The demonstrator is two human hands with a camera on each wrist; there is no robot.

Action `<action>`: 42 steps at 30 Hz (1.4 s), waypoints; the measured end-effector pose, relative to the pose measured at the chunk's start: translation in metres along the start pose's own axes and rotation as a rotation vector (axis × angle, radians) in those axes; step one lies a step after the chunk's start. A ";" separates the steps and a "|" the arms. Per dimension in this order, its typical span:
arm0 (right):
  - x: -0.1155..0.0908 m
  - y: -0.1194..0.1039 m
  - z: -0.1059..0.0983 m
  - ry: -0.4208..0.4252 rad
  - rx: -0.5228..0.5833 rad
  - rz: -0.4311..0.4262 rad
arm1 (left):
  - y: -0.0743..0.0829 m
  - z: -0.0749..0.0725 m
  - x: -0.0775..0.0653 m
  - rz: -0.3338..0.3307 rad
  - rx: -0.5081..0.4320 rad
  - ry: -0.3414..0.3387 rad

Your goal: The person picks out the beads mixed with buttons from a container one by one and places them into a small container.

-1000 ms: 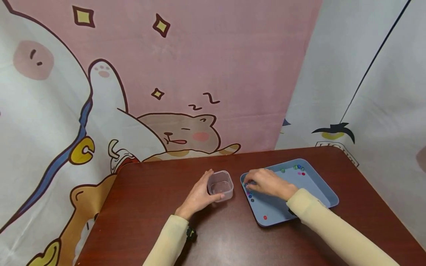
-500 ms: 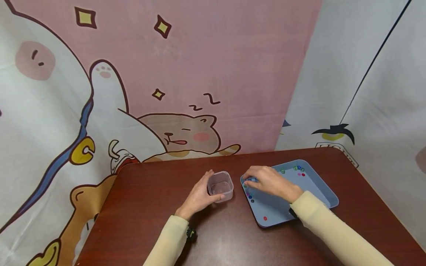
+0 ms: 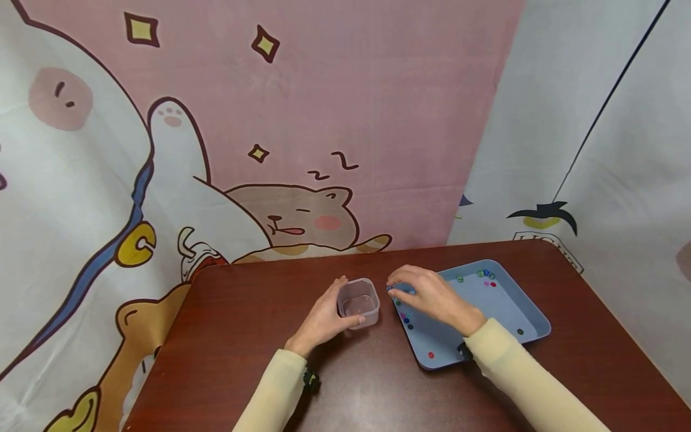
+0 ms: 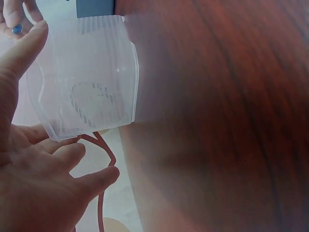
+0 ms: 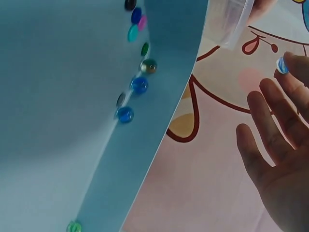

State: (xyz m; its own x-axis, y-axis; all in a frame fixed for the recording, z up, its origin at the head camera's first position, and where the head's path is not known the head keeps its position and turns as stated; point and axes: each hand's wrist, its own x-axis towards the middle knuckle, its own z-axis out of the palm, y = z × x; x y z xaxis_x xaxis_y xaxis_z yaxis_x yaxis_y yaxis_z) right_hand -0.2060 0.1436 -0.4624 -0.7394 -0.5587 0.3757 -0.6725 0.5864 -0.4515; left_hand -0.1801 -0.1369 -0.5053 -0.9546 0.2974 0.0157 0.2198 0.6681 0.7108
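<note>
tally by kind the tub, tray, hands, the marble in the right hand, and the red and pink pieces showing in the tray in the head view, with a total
Tub: 1
Tray: 1
Hands: 2 (left hand, right hand)
Marble: 1
Red pieces: 2
Pink pieces: 2
Total: 9

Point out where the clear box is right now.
In the head view, the clear box is just below and right of centre, in the left grip, immediately left of the blue tray.
</note>
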 end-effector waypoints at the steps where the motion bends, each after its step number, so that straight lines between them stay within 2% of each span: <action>1: 0.000 -0.001 0.001 0.006 0.012 0.003 | 0.000 0.000 0.000 0.000 0.002 0.000; 9: 0.009 -0.009 0.011 0.014 0.089 0.041 | -0.001 0.000 0.001 0.010 -0.005 -0.003; 14: 0.016 -0.012 0.018 -0.002 0.114 0.037 | 0.000 0.000 0.000 0.012 -0.015 -0.005; 28: 0.031 -0.010 0.037 -0.105 0.070 -0.036 | -0.001 0.000 0.000 0.012 -0.006 -0.015; 35: 0.035 -0.011 0.045 -0.117 0.027 -0.063 | -0.001 0.000 0.000 0.019 -0.010 -0.014; 42: 0.035 -0.009 0.048 -0.129 0.016 -0.048 | -0.001 0.000 0.002 0.028 0.000 -0.008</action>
State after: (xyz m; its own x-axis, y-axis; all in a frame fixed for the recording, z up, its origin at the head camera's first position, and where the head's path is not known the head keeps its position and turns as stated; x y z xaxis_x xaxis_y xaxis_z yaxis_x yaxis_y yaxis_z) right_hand -0.2240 0.0907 -0.4838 -0.6955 -0.6574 0.2902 -0.7055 0.5482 -0.4491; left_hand -0.1820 -0.1374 -0.5062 -0.9465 0.3214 0.0299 0.2465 0.6597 0.7099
